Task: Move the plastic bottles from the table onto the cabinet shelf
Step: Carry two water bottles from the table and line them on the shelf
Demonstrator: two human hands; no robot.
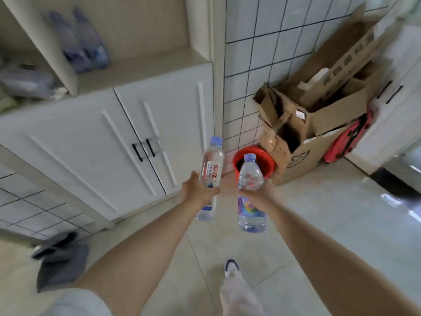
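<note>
My left hand grips a clear plastic bottle with a purple cap and a red-lettered label, held upright around its middle. My right hand grips a second clear bottle with a purple cap and a colourful label, also upright. Both are held out in front of me above the floor. The cabinet shelf is up and to the left, and two bottles stand on it, blurred.
White cabinet doors with black handles are below the shelf. A red bucket stands on the floor by the tiled wall. Open cardboard boxes fill the corner to the right. A grey cloth lies at the lower left.
</note>
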